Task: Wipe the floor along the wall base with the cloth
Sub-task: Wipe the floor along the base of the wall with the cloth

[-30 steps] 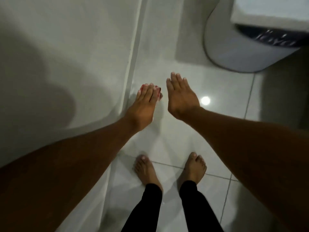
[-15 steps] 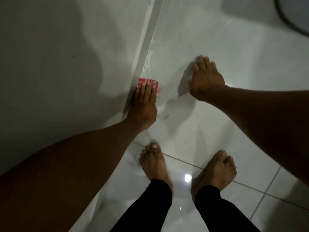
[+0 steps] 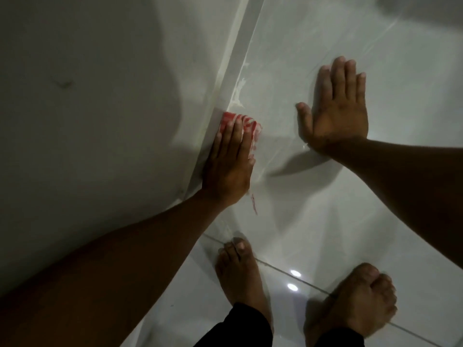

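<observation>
A red and white cloth lies on the glossy white tiled floor, right against the wall base. My left hand presses flat on the cloth and covers most of it; only its far end shows past my fingertips. My right hand rests flat on the floor to the right of the cloth, fingers spread, holding nothing. White smears mark the floor along the wall base just beyond the cloth.
A plain grey-white wall fills the left side. My two bare feet stand on the tiles below my hands, near a grout line. A dark shadow falls across the top right corner.
Both hands have dropped to the floor. My left hand now pins the cloth against the wall base, and my right hand lies flat beside it. The view has tilted down, losing the bin.
</observation>
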A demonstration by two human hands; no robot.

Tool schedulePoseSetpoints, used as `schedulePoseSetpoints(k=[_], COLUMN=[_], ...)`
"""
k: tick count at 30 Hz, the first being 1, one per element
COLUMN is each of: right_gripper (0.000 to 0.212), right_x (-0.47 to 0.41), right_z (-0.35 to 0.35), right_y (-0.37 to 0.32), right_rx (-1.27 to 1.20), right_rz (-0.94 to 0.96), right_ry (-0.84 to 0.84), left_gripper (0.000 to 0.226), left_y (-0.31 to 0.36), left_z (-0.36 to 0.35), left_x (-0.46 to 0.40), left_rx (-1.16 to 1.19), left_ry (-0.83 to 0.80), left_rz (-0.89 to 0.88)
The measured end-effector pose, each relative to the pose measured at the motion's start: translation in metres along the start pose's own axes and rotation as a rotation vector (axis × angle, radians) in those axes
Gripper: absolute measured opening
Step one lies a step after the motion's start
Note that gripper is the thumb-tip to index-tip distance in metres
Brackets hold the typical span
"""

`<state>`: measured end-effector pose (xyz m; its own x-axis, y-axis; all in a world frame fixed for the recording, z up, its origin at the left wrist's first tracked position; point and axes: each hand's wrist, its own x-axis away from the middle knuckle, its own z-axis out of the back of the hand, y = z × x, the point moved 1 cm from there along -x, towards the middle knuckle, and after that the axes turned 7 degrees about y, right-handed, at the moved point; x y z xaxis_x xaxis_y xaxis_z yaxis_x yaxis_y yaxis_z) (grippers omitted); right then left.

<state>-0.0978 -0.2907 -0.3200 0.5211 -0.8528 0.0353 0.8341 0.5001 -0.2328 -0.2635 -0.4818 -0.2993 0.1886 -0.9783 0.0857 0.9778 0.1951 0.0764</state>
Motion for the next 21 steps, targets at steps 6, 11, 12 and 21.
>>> schedulePoseSetpoints(k=[6, 11, 12, 21], right_gripper=[0.083, 0.082, 0.083, 0.083], right_x=[-0.003, -0.002, -0.001, -0.003], right_z=[-0.001, -0.002, -0.002, -0.003], right_y=[0.011, 0.025, 0.026, 0.026], right_rx=[-0.037, -0.034, -0.035, -0.055], right_rz=[0.052, 0.119, 0.119, 0.117], right_ry=[0.004, 0.027, 0.026, 0.042], left_gripper=[0.059, 0.057, 0.056, 0.072], left_y=[0.000, 0.000, 0.004, -0.007], left_z=[-0.006, -0.006, -0.006, 0.004], left_x=[-0.023, -0.018, -0.041, -0.027], left_rx=[-0.051, -0.042, -0.031, 0.110], left_ry=[0.056, 0.031, 0.070, -0.028], left_rz=[-0.027, -0.047, -0.049, -0.055])
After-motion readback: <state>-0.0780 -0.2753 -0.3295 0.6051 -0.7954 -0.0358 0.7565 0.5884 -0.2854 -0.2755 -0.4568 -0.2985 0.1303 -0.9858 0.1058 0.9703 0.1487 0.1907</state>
